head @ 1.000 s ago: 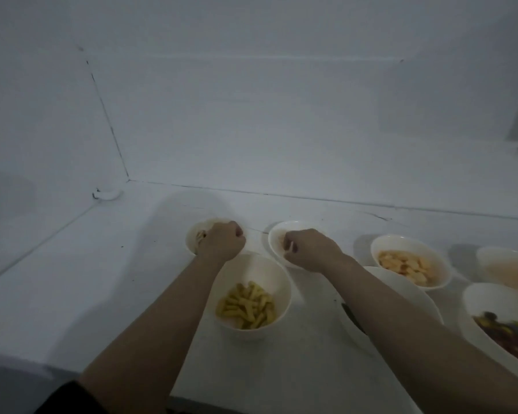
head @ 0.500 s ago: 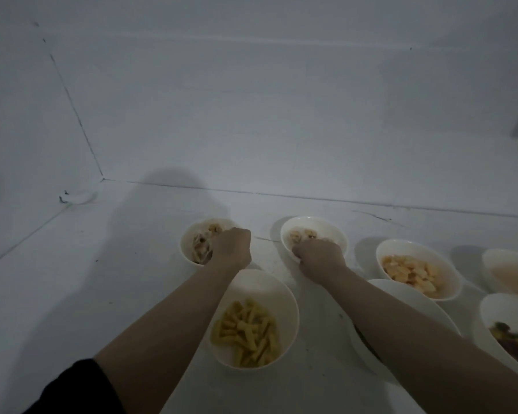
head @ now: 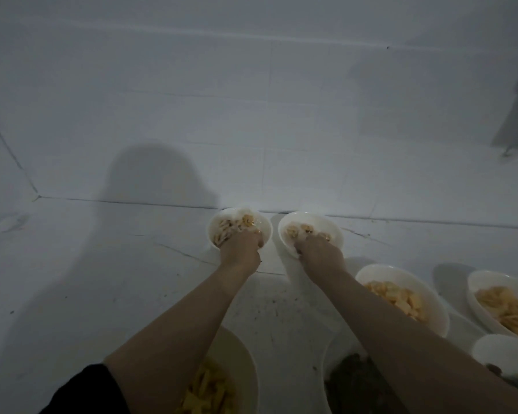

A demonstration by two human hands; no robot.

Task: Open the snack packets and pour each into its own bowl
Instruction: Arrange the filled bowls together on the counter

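Two small white bowls of pale snack pieces stand side by side on the white floor, close to the wall seam. My left hand (head: 241,248) grips the near rim of the left small bowl (head: 214,225), with fingers curled into it. The near rim of the right small bowl (head: 334,227) is gripped the same way by my right hand (head: 317,252). Both arms are stretched forward. No snack packet is in view.
A bowl of yellow sticks (head: 245,363) sits under my left forearm. A bowl of dark snacks (head: 349,373) lies under my right forearm. To the right stand a bowl of orange pieces (head: 371,271), a bowl of chips (head: 488,277) and another white bowl (head: 503,351).
Both hands have moved forward with the two small bowls, which now stand near the wall and farther from the other bowls. The view has tilted down and shifted.
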